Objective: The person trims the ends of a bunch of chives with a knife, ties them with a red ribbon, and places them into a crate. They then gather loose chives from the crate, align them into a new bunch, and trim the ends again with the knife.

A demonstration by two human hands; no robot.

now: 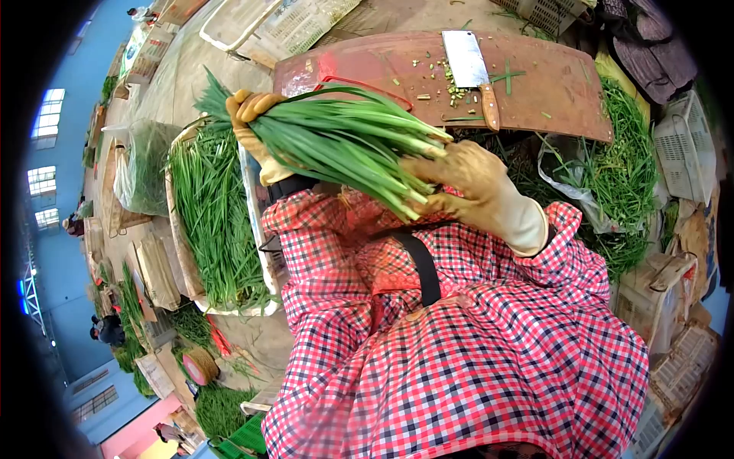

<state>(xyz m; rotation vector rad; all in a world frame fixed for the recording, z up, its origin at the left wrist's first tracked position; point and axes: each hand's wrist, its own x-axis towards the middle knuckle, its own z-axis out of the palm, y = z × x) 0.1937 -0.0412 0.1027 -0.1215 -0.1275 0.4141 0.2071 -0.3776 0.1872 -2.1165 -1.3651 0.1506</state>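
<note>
A thick bunch of garlic chives [344,138] stretches across in front of my chest, leaf tips to the left and pale stalk ends to the right. My left hand [256,126], in a yellowish work glove, is closed round the leafy end. At the stalk ends is my right hand [466,180], also gloved, its fingers smeared by motion and right against the stalks. Beyond the bunch, a cleaver [468,69] with a wooden handle lies on a reddish-brown board [535,84], near small cut stalk bits.
A white crate [267,287] full of long green leaves stands at my left. Loose greens [627,161] are heaped at the right, beside a grey crate [684,145]. Another crate [283,34] sits beyond the board. People and more produce show at the far left.
</note>
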